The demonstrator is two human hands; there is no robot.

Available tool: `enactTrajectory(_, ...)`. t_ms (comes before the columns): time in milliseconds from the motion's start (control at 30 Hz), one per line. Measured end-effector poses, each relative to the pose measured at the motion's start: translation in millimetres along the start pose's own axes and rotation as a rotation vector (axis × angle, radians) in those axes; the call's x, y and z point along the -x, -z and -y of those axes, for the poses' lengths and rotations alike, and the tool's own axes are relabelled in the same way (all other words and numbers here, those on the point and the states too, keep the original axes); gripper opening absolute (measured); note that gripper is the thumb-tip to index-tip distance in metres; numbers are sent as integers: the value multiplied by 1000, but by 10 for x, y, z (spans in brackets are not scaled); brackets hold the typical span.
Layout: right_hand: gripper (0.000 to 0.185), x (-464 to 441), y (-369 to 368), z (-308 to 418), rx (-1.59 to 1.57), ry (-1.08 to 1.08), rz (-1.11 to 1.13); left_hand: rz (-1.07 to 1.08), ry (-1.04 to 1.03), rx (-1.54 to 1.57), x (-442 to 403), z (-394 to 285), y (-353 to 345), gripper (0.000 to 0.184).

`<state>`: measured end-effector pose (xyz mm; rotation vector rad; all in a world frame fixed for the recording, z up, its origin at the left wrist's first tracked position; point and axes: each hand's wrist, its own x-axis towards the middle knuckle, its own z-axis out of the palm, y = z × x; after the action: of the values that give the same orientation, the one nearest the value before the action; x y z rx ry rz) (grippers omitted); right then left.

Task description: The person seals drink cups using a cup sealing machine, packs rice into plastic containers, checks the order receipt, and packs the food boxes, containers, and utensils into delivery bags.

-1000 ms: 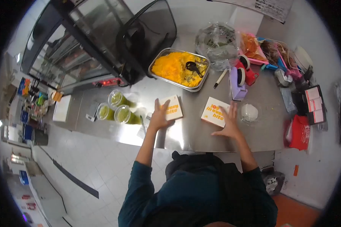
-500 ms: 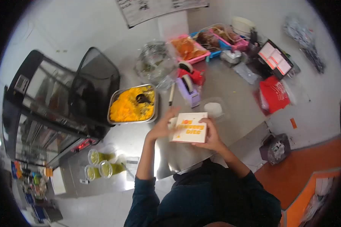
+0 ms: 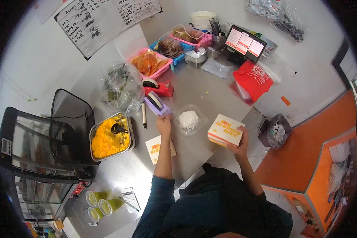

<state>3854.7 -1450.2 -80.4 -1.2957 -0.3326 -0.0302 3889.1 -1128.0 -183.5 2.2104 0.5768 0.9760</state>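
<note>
My right hand (image 3: 240,143) grips a small white food carton (image 3: 226,130) with yellow lettering, held up at the table's right edge. At the front end of a purple tape dispenser (image 3: 156,104), the fingers of my left hand (image 3: 164,123) are closed together. Whatever is between them is too small to make out. Under my left forearm lies another carton (image 3: 152,149) with the same lettering, partly hidden. Between my hands sits a clear plastic container (image 3: 200,116) with a white round item (image 3: 188,118) in it. A marker (image 3: 144,116) lies left of the purple dispenser.
A metal tray of yellow food (image 3: 103,141) stands at left, beside a glass display warmer (image 3: 43,158). Several green drinks (image 3: 105,206) stand near front left. Behind are a red tape dispenser (image 3: 162,89), pink baskets (image 3: 162,71), a tablet (image 3: 245,43) and a red bag (image 3: 253,80).
My left hand has left the carton and reached the purple dispenser. My right hand has carried the carton rightward and tilted it. The camera view has swung to the right.
</note>
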Motion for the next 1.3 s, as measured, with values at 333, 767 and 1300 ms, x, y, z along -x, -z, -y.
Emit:
enactTrajectory(333,52,-261,-783,-107,-229,-47,-78,561,342,731,298,-1147,1285,19)
enactTrajectory(767,52,300,-1935,-131,-435,-542,512,-59,292,591,1048,-839,1821,25)
enactTrajectory(1300,66,557,-1896,-278,846,741,774,-284,807,-567,2408,197,3241,41)
